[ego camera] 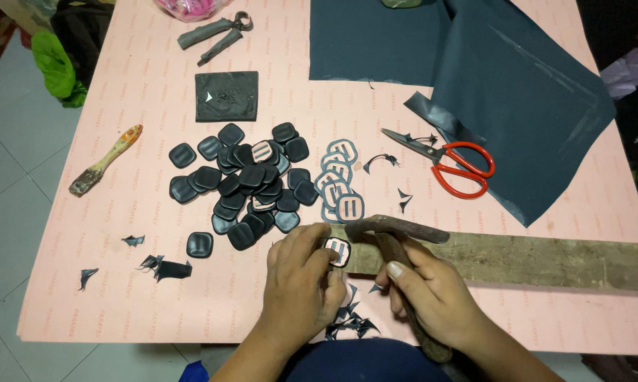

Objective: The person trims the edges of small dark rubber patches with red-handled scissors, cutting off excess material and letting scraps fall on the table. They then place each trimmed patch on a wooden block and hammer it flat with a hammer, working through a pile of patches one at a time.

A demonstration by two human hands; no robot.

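My left hand (301,272) pinches a small square buckle piece (338,250) with pink slots and a dark fabric rim, holding it on the end of a worn wooden plank (531,258). In my right hand (432,290) is a hammer with a dark wooden handle, its metal head (397,228) resting just above the buckle. A pile of black fabric-covered buckles (248,184) lies ahead of my left hand. Beside it is a short row of slotted buckles (338,180) showing their pink backs.
Red-handled scissors (453,164) lie by a large sheet of dark fabric (517,92). A black square pad (226,95), pliers (216,32) and a glue brush (105,160) sit on the pink table cover (121,283). Dark fabric scraps (165,267) are scattered near the front edge.
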